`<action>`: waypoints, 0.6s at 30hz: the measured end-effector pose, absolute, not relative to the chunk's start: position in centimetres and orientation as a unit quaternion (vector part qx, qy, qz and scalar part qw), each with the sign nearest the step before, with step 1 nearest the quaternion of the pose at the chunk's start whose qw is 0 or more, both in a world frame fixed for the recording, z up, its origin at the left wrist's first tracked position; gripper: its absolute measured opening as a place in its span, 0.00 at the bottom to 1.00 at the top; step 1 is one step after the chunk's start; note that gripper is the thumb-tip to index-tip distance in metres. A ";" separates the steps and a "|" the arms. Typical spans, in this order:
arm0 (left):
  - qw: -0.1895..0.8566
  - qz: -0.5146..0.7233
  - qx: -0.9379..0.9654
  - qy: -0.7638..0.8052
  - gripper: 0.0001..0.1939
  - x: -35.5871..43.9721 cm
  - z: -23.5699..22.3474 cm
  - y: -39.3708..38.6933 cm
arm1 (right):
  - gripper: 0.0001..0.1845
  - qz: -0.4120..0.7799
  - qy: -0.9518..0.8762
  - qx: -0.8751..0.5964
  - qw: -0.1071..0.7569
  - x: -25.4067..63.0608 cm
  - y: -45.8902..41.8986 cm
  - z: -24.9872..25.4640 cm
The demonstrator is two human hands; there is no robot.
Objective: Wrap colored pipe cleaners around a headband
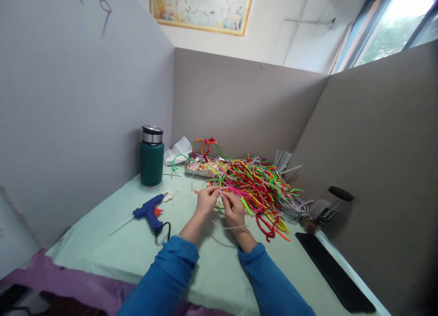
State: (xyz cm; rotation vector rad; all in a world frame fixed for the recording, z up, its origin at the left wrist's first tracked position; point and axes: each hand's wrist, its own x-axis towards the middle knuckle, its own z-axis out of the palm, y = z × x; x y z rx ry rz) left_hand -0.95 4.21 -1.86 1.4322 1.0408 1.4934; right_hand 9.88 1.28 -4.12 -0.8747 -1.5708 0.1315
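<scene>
My left hand (206,201) and my right hand (234,210) meet over the table, fingertips pinched close together. Between them is a pale pink pipe cleaner (221,192), mostly hidden by the fingers. A thin white strand (227,227) curves out below, passing by my right wrist; whether it belongs to the held piece I cannot tell. Just beyond the hands spreads a large tangled heap of pipe cleaners (253,181) in red, pink, yellow, green and grey.
A blue glue gun (148,213) lies at left with its cord. Behind it stands a green bottle (151,163). A metal tray (198,171) of small pieces sits at the back, beside white tissue (179,149). At right are a clear container (328,208) and a black strip (333,270). Partitions enclose the table.
</scene>
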 end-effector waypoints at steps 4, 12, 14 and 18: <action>0.326 0.564 0.629 0.424 0.12 -0.8 -2.1 4.1 | 0.10 0.068 -0.671 -0.402 0.620 10.1 1.4 -4.4; 0.218 0.510 0.699 0.451 0.14 -1.6 -2.0 3.6 | 0.10 0.082 -0.663 -0.407 0.623 10.2 1.4 -4.9; 0.200 0.501 0.704 0.461 0.14 -2.3 -1.9 3.3 | 0.11 0.097 -0.671 -0.401 0.616 9.9 1.3 -4.9; 0.161 0.482 0.709 0.489 0.14 -2.8 -1.9 2.9 | 0.12 0.110 -0.689 -0.384 0.605 9.3 1.2 -4.9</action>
